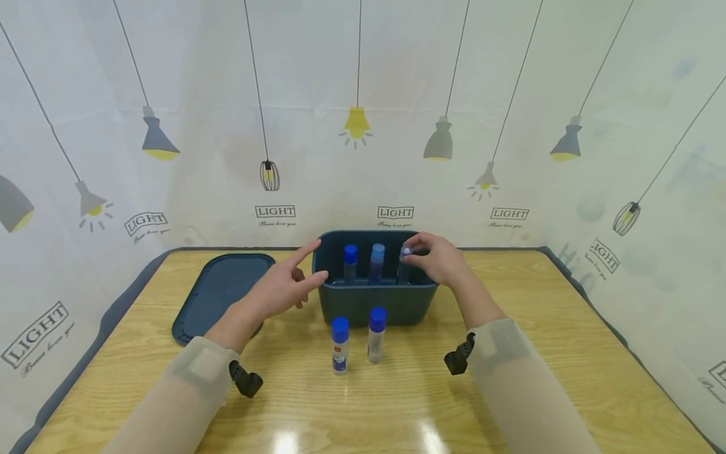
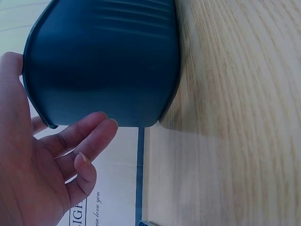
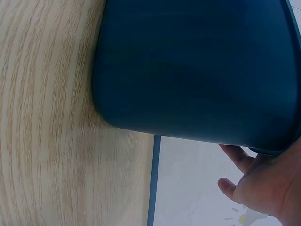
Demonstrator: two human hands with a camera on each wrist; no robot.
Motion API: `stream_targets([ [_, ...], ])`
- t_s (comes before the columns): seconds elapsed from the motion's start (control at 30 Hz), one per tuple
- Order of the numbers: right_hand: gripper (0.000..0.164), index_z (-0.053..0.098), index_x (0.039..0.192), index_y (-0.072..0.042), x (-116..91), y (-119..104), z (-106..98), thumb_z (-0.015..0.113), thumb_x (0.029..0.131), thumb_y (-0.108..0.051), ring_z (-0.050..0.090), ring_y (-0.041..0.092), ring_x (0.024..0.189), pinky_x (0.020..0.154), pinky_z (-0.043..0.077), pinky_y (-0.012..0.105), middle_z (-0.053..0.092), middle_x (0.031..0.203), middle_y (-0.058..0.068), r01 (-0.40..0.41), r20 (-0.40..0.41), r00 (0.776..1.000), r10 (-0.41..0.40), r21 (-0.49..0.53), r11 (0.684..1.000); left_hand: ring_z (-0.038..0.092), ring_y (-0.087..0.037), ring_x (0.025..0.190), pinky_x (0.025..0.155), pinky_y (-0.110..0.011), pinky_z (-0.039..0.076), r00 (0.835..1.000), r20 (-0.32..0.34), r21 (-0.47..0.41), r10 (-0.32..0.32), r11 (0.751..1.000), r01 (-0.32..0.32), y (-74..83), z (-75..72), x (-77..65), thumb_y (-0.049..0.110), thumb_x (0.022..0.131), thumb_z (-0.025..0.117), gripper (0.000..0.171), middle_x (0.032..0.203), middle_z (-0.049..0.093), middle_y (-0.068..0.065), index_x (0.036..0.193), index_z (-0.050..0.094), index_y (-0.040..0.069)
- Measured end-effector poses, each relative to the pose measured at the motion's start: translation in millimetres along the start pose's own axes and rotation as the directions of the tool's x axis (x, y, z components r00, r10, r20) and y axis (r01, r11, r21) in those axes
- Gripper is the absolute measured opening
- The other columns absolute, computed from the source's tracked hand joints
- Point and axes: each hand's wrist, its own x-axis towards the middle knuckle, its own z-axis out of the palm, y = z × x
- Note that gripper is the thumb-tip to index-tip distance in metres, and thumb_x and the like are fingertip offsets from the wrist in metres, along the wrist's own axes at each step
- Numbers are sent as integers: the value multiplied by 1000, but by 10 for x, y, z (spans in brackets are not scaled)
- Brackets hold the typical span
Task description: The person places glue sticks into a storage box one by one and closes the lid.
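A dark blue bin [image 1: 374, 302] stands at the back of the table, with two glue sticks upright inside: one with a dark blue cap [image 1: 350, 255] and one with a lighter blue top [image 1: 377, 253]. My right hand [image 1: 442, 260] reaches over the right rim and pinches the top of a third glue stick [image 1: 404, 270]; in the right wrist view the bin wall hides its fingertips. At the left end, my left hand [image 1: 280, 285] touches the rim with thumb and forefinger spread, other fingers loosely bent. Two blue-capped glue sticks, one labelled [image 1: 339, 345] and one plainer [image 1: 377, 335], stand in front.
A dark blue lid [image 1: 229, 287] lies flat on the wooden table [image 1: 420, 403] left of the bin, partly behind my left forearm. A pale curtain [image 1: 317, 75] printed with lamps closes off the back and sides.
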Motion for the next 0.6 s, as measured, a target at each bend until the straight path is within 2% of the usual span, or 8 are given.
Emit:
stream_targets([
  [0.23,39,68,143,-15,1,-7,11,70,109,-34,61,40,142,122,42,61,70,146,13,-5,4,1000,4,7,1000,73,-36,80,73,-39,55,1000,1,3,-5,1000,5,-24,2,3,65,105,63,82,87,72,-16,174,21,48],
  [0.47,41,67,146,-14,6,13,25,71,108,-30,59,41,143,122,44,61,68,148,16,2,-9,1000,-1,58,998,72,-32,76,74,-39,55,1000,-3,7,-2,1000,2,-24,9,8,60,107,63,80,87,72,-16,174,21,48],
  [0.6,41,67,146,-14,-1,32,31,71,108,-30,57,41,146,123,42,62,66,151,17,12,-24,1000,-10,96,995,72,-31,76,75,-39,55,1000,-2,7,1,1000,-1,-18,11,8,63,106,63,81,87,72,-17,174,21,48],
])
